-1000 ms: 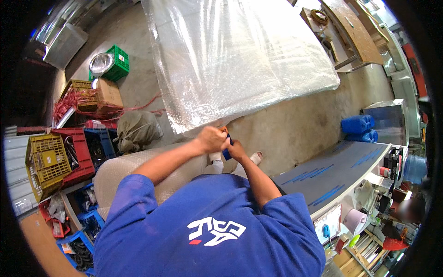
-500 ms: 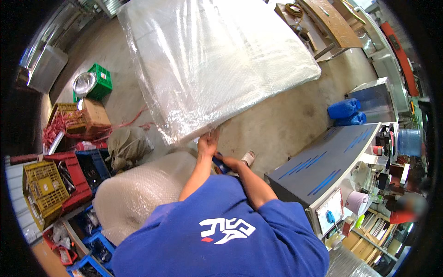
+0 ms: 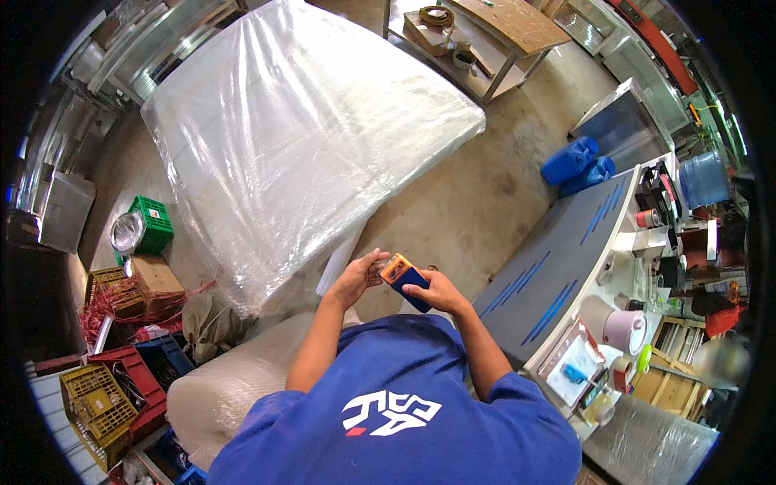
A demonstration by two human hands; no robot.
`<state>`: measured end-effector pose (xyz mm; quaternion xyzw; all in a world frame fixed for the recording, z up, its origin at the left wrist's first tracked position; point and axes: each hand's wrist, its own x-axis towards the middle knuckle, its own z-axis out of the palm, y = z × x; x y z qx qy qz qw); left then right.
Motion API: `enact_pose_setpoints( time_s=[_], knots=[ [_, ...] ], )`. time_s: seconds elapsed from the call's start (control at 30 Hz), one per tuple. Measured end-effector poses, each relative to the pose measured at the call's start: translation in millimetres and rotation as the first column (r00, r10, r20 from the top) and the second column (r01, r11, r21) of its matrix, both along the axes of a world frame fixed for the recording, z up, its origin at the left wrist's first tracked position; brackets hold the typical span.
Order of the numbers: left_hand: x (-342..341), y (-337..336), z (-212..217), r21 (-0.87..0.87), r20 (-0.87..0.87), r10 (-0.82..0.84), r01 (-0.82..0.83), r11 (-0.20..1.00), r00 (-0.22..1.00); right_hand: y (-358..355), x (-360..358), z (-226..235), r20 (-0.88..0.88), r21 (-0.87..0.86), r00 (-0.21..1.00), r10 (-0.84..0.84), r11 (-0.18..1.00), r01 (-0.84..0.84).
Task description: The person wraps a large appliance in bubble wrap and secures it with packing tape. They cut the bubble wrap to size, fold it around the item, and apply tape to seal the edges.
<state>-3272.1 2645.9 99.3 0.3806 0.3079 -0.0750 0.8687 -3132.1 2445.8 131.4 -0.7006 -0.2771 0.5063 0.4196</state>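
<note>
In front of my chest, my right hand (image 3: 440, 292) grips a blue block-shaped object with an orange end (image 3: 414, 301); its exact kind I cannot make out. My left hand (image 3: 354, 280) is beside the orange end, fingers apart and holding nothing I can see. Ahead of both hands stands a large box-like thing (image 3: 307, 137) wrapped in clear bubble wrap, its near edge just beyond my left hand. A pale strip (image 3: 339, 257) hangs below that edge. At my left side lies a big roll of bubble wrap (image 3: 230, 372).
On the right a grey-topped bench (image 3: 525, 279) carries assorted items, with blue jerrycans (image 3: 570, 162) beyond it. A wooden-topped table (image 3: 517, 28) stands far right. Left are a green crate (image 3: 153, 222), a cardboard box (image 3: 156, 279), a sack (image 3: 212, 327) and a yellow crate (image 3: 99, 404).
Both hands have drawn back from the wrapped thing's near edge toward my chest. The blue and orange object has come up into plain view in my right hand. My left hand has opened.
</note>
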Motion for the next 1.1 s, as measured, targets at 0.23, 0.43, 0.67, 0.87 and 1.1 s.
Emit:
enact_pose_setpoints(
  time_s=[0.23, 0.43, 0.67, 0.87, 1.1],
  knots=[
    [112, -14, 37, 0.171, 0.028, -0.177, 0.170, 0.971, 0.984, -38, 85, 14, 0.072, 0.086, 0.997, -0.007, 0.996, 0.001],
    [204, 20, 53, 0.820, 0.059, -0.019, -0.037, 0.571, 0.998, -46, 148, 24, 0.266, -0.099, 0.963, -0.036, 0.993, 0.064],
    [283, 170, 61, 0.957, -0.039, 0.330, 0.131, -0.261, 0.943, 57, 230, 9, 0.253, -0.010, 0.964, -0.085, 0.996, 0.090],
    [283, 210, -22, 0.801, -0.304, 0.399, 0.459, -0.385, 0.865, 61, 250, -35, 0.160, -0.113, 0.983, -0.094, 0.987, 0.112],
    [275, 169, 8, 0.821, -0.253, 0.266, 0.352, -0.450, 0.930, 43, 236, -65, 0.006, -0.125, 0.997, -0.083, 0.989, 0.083]
  ],
)
